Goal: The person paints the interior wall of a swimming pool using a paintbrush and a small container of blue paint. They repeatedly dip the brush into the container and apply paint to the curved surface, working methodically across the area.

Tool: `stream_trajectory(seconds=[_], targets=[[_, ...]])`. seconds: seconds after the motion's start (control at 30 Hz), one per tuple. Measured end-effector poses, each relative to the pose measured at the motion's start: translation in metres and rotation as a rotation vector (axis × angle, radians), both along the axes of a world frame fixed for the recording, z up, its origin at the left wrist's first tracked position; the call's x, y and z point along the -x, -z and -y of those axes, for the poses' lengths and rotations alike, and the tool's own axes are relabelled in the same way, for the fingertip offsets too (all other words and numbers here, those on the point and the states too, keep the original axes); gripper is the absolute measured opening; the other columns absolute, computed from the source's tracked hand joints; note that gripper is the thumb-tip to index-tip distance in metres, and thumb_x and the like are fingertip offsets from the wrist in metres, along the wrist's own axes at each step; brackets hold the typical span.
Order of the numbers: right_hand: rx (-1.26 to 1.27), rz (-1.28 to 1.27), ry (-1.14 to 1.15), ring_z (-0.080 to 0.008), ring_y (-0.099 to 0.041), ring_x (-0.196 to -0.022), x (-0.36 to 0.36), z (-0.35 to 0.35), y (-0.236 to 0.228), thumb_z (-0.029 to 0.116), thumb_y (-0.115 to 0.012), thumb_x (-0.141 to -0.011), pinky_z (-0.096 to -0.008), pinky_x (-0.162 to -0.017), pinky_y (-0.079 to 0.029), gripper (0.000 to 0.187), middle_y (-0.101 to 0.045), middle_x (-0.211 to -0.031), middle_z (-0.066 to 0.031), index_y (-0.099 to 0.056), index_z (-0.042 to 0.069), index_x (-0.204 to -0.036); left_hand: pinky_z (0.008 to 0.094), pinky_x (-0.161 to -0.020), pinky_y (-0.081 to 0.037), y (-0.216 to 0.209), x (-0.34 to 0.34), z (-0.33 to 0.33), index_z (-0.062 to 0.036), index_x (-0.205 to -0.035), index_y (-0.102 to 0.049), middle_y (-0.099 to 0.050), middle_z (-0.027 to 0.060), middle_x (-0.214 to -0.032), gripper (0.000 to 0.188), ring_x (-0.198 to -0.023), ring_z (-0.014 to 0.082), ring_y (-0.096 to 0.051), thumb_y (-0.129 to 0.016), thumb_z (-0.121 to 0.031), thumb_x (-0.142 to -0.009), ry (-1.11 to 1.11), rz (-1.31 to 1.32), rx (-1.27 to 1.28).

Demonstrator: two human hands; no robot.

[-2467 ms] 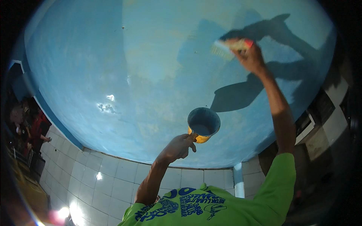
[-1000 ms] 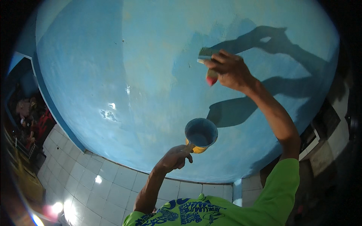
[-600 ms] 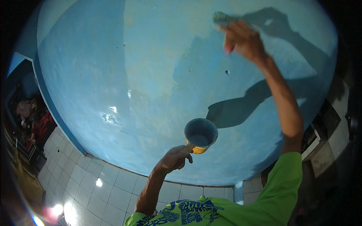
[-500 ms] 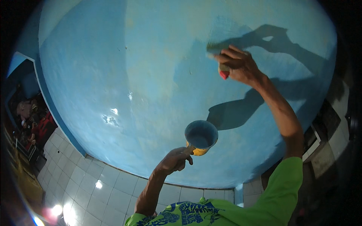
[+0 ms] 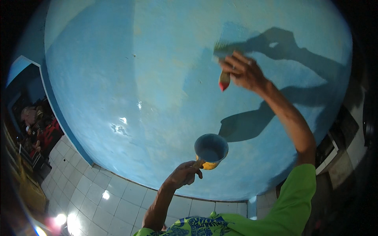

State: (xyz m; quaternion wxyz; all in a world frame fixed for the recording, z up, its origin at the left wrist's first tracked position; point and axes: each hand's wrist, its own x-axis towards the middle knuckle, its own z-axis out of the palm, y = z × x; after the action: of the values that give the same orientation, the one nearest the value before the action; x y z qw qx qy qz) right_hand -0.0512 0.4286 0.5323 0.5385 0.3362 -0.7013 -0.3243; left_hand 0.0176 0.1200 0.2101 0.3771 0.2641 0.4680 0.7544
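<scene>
My right hand (image 5: 245, 72) is closed around a paintbrush (image 5: 224, 81) with a red-tipped handle. Its bristles rest at or very near the blue wall (image 5: 165, 78), beside a darker, freshly coated patch. Lower down, my left hand (image 5: 184, 174) grips the handle of a yellow dipper (image 5: 212, 151), held out in front of the wall. The dipper's inside is coated blue-grey; how much paint it holds I cannot tell. Shadows of both arms fall on the wall to the right.
A doorway (image 5: 29, 102) at the far left opens on a cluttered room with a person in red. Pale floor tiles (image 5: 130, 192) run along the wall's foot. Dark furniture (image 5: 334, 145) stands at the right, and a brown cabinet (image 5: 31, 192) at the lower left.
My right hand has turned, so the brush handle now points more straight down and shifts left. The dipper and my left hand sit slightly lower in view.
</scene>
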Motion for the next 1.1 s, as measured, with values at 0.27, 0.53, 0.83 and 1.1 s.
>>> stream_trajectory(seconds=[0.27, 0.53, 0.83, 1.1], targets=[[0.487, 0.173, 0.111, -0.0219, -0.067, -0.092, 0.016, 0.031, -0.110, 0.009, -0.071, -0.090, -0.0352, -0.071, -0.057, 0.024, -0.069, -0.100, 0.0017, -0.074, 0.017, -0.112, 0.0213, -0.040, -0.036, -0.008, -0.008, 0.007, 0.0046, -0.124, -0.057, -0.067, 0.0113, -0.091, 0.038, -0.047, 0.0036, -0.044, -0.057, -0.029, -0.106, -0.029, 0.008, 0.005], [-0.083, 0.019, -0.119, -0.0239, -0.068, -0.101, 0.019, 0.078, -0.012, 0.003, -0.070, -0.083, -0.0385, -0.083, -0.064, 0.034, -0.068, -0.107, 0.0008, -0.067, 0.015, -0.115, 0.0217, -0.042, -0.037, -0.011, -0.018, 0.025, 0.0027, -0.122, -0.059, -0.068, 0.0105, -0.090, 0.037, -0.048, 0.0050, -0.045, -0.060, -0.030, -0.105, -0.177, 0.012, 0.081], [0.200, -0.180, -0.263, -0.0220, -0.070, -0.092, -0.015, 0.058, -0.152, 0.011, -0.070, -0.094, -0.0351, -0.073, -0.060, 0.025, -0.070, -0.106, -0.0041, -0.068, 0.011, -0.119, 0.0217, -0.041, -0.038, -0.021, -0.021, 0.034, 0.0039, -0.123, -0.057, -0.068, 0.0123, -0.090, 0.037, -0.046, 0.0056, -0.046, -0.061, -0.028, -0.104, -0.187, -0.045, 0.045], [0.055, 0.403, -0.238, -0.0283, -0.069, -0.098, -0.029, 0.077, -0.030, 0.008, -0.069, -0.091, -0.0400, -0.082, -0.060, 0.025, -0.072, -0.104, -0.0066, -0.072, 0.011, -0.116, 0.0215, -0.040, -0.039, -0.014, -0.026, 0.041, 0.0076, -0.122, -0.056, -0.068, 0.0151, -0.089, 0.038, -0.047, 0.0056, -0.048, -0.060, -0.025, -0.104, -0.208, -0.046, -0.034]])
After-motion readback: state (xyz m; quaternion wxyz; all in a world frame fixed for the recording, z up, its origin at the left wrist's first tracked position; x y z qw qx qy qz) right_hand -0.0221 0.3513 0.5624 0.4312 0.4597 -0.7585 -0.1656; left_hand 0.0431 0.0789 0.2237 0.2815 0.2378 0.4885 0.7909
